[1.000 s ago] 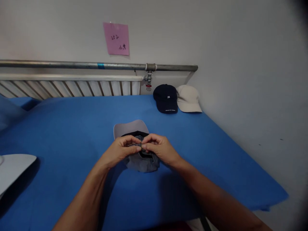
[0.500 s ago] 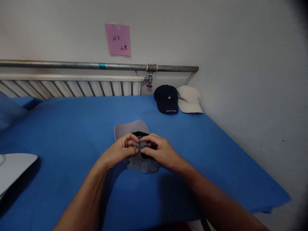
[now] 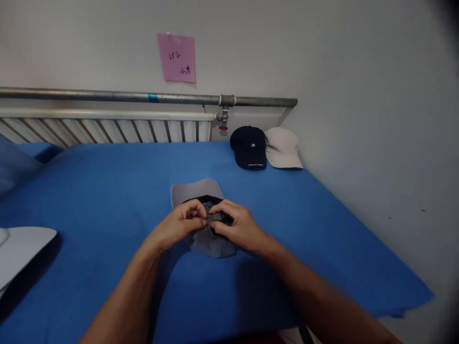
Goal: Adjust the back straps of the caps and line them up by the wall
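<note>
A grey baseball cap [image 3: 211, 242] lies upside down on the blue-covered table, its brim [image 3: 197, 188] turned away from me and its dark inside partly showing. My left hand [image 3: 182, 222] pinches the left part of the cap's back strap [image 3: 215, 217] between thumb and fingers. From the other side, my right hand [image 3: 238, 223] is closed on the strap's right part, thumb below and fingers above. The fingertips nearly meet at the strap's middle. My hands cover much of the cap's opening, and the fastening's details are too small to make out.
A navy cap [image 3: 249, 148] and a beige cap [image 3: 283, 148] sit side by side at the back right, near the wall. At the left edge is a white curved object [image 3: 25, 248]. Behind the blue cloth [image 3: 107, 191] run a radiator [image 3: 136, 130] and a metal pipe [image 3: 186, 99] with a valve.
My fingertips have shifted slightly around the strap, and a bit more of the cap's patterned inside shows between them. The cap stays in nearly the same place.
</note>
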Demonstrator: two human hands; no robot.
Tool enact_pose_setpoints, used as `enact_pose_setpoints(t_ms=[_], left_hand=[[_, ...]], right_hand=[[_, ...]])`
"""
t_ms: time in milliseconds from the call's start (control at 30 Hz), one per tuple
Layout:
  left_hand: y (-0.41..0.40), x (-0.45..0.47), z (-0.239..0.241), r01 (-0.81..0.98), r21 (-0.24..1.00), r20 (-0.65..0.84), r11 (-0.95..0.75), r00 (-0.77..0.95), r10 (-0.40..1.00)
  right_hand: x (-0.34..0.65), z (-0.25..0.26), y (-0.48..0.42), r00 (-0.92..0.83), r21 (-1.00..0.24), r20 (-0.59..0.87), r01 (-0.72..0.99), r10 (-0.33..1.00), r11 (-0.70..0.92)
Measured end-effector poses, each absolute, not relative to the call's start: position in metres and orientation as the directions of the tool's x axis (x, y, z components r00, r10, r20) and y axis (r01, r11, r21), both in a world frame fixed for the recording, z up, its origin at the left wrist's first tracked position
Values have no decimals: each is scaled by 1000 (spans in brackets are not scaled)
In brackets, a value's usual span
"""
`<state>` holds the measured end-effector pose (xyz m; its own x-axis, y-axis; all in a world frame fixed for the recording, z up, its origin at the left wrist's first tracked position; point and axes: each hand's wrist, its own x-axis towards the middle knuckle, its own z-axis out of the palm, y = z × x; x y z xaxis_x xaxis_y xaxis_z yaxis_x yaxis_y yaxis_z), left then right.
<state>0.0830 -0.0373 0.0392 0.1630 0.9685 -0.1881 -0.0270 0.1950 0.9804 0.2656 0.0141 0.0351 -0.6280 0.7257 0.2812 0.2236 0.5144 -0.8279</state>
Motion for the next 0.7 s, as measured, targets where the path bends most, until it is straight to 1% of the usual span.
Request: enact_pose_setpoints(t_ms=[100,167,333,433,567,700], left_hand=[[-37,83,39,-8,984,-177,180,141,974],[-37,83,41,6,983,-185,185,128,974],[-37,84,42,-11,967,-251,253,99,963],[-37,85,41,-25,964,-262,264,79,962],[-36,87,39,6,965,-263,263,74,962],[-36,88,39,-9,961,-277,278,42,960]], right_hand=[[266,33,15,-631,-845,290,184,719,502],[267,31,15,-638,-838,317,157,701,522],[266,29,14,-654,-771,400,140,643,622],[264,29,12,-661,-735,430,138,615,664],[263,28,11,-656,-693,482,121,581,711],[263,24,14,-619,-710,492,123,613,693]])
